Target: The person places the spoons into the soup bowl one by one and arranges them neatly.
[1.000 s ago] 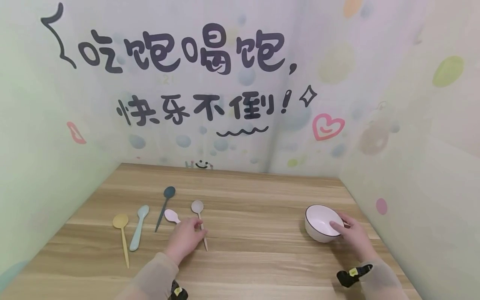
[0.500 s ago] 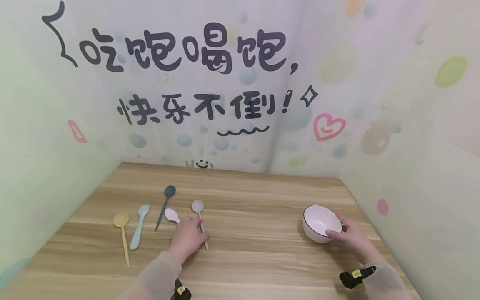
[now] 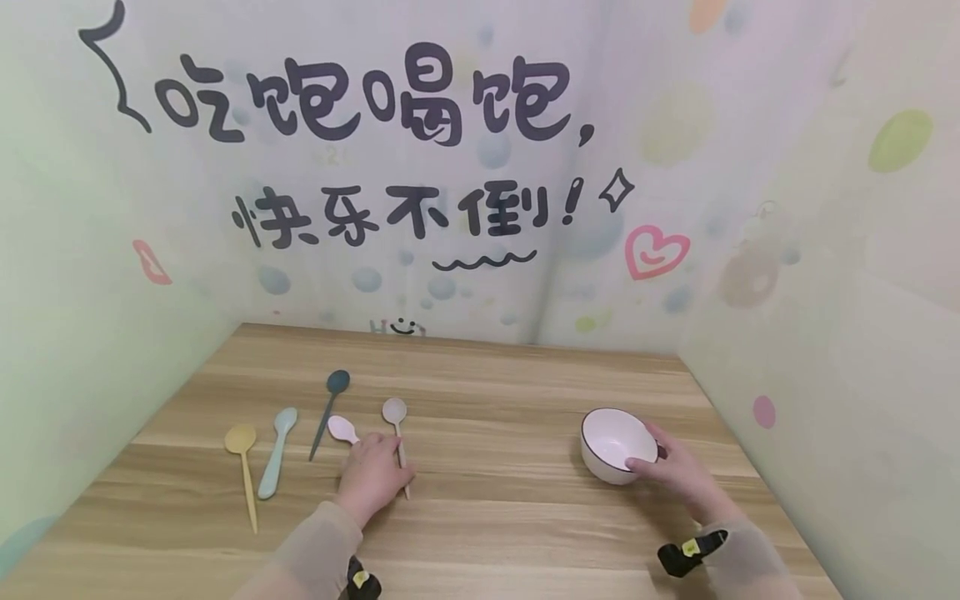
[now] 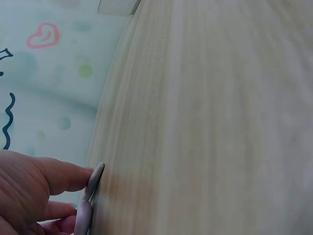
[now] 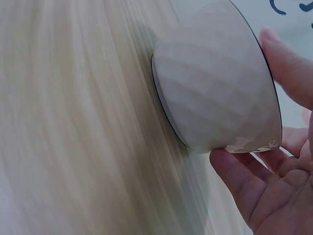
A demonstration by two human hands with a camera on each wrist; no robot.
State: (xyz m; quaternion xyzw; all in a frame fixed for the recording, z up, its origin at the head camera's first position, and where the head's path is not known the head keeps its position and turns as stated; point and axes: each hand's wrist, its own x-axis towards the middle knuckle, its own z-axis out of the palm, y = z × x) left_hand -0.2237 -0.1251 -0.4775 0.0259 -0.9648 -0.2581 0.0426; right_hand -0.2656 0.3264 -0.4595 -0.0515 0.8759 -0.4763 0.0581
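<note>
On the right in the head view, my right hand (image 3: pixel 684 475) grips a white bowl (image 3: pixel 617 440) with a dark rim. The thumb is inside the rim and the other fingers are outside. Faceted sides show on the bowl (image 5: pixel 215 78) in the right wrist view; whether its base touches the table I cannot tell. My left hand (image 3: pixel 372 475) is low over the table with thumb and fingers at the handle of a beige spoon (image 3: pixel 394 411). A pink spoon (image 3: pixel 342 429) lies partly hidden under that hand. In the left wrist view, the left thumb (image 4: pixel 66 175) touches a spoon's edge.
Further left lie a dark blue spoon (image 3: pixel 338 382), a light blue spoon (image 3: pixel 278 454) and a yellow spoon (image 3: pixel 242 439). The wood-grain table (image 3: pixel 495 417) is bounded by printed walls at the back and both sides.
The right hand has moved the bowl to the left. My left hand stays at the beige spoon, whose handle end has shifted very slightly left.
</note>
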